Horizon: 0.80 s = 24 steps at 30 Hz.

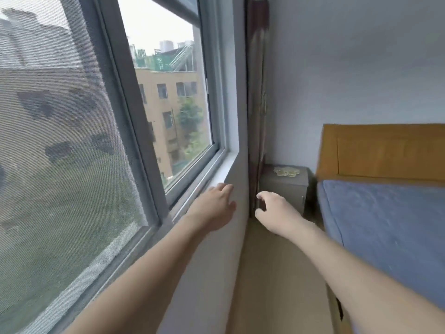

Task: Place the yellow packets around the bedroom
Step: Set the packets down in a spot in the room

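Several yellow packets (286,171) lie in a loose pile on top of a grey bedside cabinet (287,189) in the far corner. My left hand (215,206) is stretched forward with straight fingers resting at the edge of the white window sill (224,169); it holds nothing. My right hand (274,210) reaches forward over the floor toward the corner, fingers loosely curled and empty, well short of the cabinet. The view is blurred.
A large window (154,121) with a mesh screen fills the left. A dark curtain (256,104) hangs in the corner. A bed with a blue mattress (385,227) and a wooden headboard (385,153) stands on the right, leaving a narrow strip of floor (272,273) between.
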Tool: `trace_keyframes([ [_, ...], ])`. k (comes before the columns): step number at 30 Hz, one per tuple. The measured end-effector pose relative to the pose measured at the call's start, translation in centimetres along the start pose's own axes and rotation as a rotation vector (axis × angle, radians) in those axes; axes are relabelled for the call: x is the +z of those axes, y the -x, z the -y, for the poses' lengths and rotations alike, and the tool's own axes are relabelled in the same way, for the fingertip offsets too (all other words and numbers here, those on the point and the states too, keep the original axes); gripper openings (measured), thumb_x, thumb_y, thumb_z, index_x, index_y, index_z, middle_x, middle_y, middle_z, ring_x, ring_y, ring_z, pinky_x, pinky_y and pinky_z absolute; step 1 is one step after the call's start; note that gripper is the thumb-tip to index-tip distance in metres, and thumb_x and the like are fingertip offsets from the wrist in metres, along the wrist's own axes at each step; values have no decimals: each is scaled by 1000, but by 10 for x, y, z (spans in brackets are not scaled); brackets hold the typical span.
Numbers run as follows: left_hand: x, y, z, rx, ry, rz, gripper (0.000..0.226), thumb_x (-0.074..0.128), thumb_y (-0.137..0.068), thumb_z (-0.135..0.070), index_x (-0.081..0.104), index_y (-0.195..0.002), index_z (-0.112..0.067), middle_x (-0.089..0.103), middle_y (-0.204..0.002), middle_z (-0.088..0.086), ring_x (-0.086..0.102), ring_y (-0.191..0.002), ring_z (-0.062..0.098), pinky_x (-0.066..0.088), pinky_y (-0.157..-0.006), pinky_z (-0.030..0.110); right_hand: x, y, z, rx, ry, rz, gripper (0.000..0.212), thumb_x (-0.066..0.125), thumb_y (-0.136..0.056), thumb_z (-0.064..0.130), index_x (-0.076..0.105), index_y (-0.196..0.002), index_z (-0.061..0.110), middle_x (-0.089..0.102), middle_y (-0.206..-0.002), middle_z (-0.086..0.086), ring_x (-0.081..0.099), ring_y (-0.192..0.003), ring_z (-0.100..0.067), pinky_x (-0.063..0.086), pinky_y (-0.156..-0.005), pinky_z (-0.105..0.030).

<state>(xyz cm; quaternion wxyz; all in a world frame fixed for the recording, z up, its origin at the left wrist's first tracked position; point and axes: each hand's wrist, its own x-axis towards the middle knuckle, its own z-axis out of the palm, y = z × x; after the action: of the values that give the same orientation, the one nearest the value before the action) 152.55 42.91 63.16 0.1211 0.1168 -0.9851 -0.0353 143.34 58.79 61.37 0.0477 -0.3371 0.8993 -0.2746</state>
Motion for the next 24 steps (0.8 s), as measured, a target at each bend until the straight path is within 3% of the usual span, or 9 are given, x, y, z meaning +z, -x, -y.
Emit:
trace_keyframes([
  [7,58,-180,-10,98,-3,16,45,41,-99,-32,40,-140,-13,42,-145,6,44,-130,30,38,-104,37,-23,-146,-105,92,1,-63,51,48,-93,23,41,-143,16,42,-148,-3,42,-134,-22,37,-106,-33],
  [14,83,-366,-30,47,154,28,39,41,-98,-32,45,-133,-15,44,-141,2,45,-127,25,41,-98,34,-89,-292,-186,141,-3,-148,49,47,-95,25,41,-143,18,42,-148,-1,45,-131,-21,40,-105,-33],
  [19,124,-463,-41,53,183,110,49,39,-100,-35,35,-147,-20,35,-151,-2,42,-132,24,38,-101,32,-99,-374,-245,212,-11,-107,48,46,-95,27,41,-142,20,44,-146,2,46,-129,-21,41,-102,-34],
  [24,179,-574,-25,29,221,180,49,40,-99,-34,39,-145,-18,37,-150,0,43,-133,23,36,-101,30,-93,-472,-304,250,-16,-84,49,46,-95,26,41,-143,19,44,-147,1,46,-129,-20,41,-102,-33],
])
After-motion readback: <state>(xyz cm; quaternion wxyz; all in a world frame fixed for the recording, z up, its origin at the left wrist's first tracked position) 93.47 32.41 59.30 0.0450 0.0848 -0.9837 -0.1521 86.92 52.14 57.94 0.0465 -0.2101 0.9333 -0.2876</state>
